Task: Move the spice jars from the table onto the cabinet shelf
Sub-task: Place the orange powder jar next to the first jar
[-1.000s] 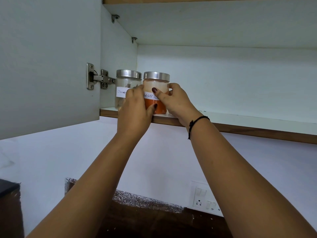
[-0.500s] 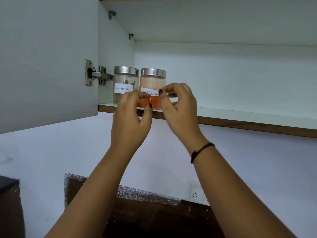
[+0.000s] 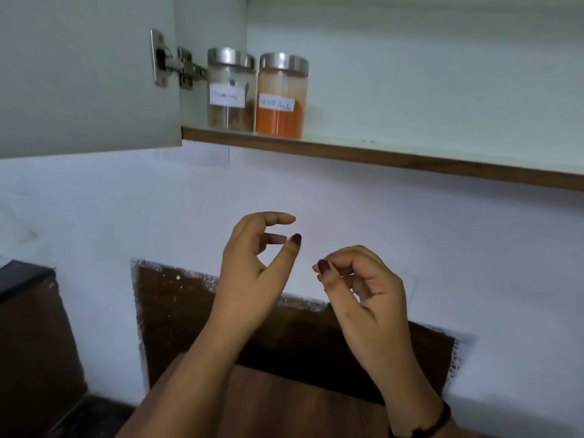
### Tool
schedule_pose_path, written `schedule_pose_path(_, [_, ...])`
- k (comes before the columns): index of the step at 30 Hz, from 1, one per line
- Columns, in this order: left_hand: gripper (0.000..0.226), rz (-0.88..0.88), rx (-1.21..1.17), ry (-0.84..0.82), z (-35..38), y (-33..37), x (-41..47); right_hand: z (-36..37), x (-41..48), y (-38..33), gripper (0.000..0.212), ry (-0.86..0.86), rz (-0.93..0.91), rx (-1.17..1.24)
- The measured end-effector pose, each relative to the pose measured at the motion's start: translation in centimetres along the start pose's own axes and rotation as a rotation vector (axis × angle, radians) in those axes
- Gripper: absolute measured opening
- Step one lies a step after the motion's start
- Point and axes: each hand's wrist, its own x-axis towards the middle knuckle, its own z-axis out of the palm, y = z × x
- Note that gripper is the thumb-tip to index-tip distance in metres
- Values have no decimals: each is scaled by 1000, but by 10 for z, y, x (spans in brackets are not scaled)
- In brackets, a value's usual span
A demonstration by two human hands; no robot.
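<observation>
Jars: two glass spice jars stand upright at the left end of the cabinet shelf (image 3: 379,154), close to its front edge. Each has a metal lid and a white handwritten label, and the writing is too blurred to read. The brown-spice jar (image 3: 230,90) sits nearest the cabinet's side wall and is filled only in its lower part. The orange-powder jar (image 3: 281,96) stands directly to its right. The two are side by side, but I cannot tell whether they touch.

Hands: both of your hands hang below the shelf, well apart from the jars, in front of the white wall (image 3: 442,232).
- Your left hand (image 3: 252,273) has its fingers gently curved and its thumb raised toward the fingertips, with a gap between them. It holds nothing.
- Your right hand (image 3: 363,295) is a little lower. Its fingers are loosely curled toward the palm and the thumb tip points toward the left hand. It grips nothing either.
- The hands are near each other but not touching. Both thumbnails show dark polish, and a black band (image 3: 433,422) circles the right wrist.

Surroundings: the cabinet door (image 3: 79,74) stands open at left on a metal hinge (image 3: 177,67). A dark brown patch (image 3: 189,311) with rough, speckled edges lies on the wall behind your forearms. A brown wooden surface (image 3: 284,406) shows at the bottom of the view.
</observation>
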Motion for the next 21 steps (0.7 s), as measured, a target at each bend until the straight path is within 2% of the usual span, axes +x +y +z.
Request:
schedule_pose_path(2, [18, -65, -48, -14, 0, -6, -19, -6, -17, 1, 20, -51, 22, 39])
schedule_pose_path(5, [17, -138, -111, -47, 1, -15, -45, -14, -40, 3, 17, -93, 74, 100])
schedule_pose_path(12, [21, -269, -306, -104, 10, -33, -100, -28, -81, 12, 11, -143, 339, 300])
schedule_pose_path(21, [19, -371, -332, -194, 16, -32, -150, -42, -122, 21, 13, -175, 411, 339])
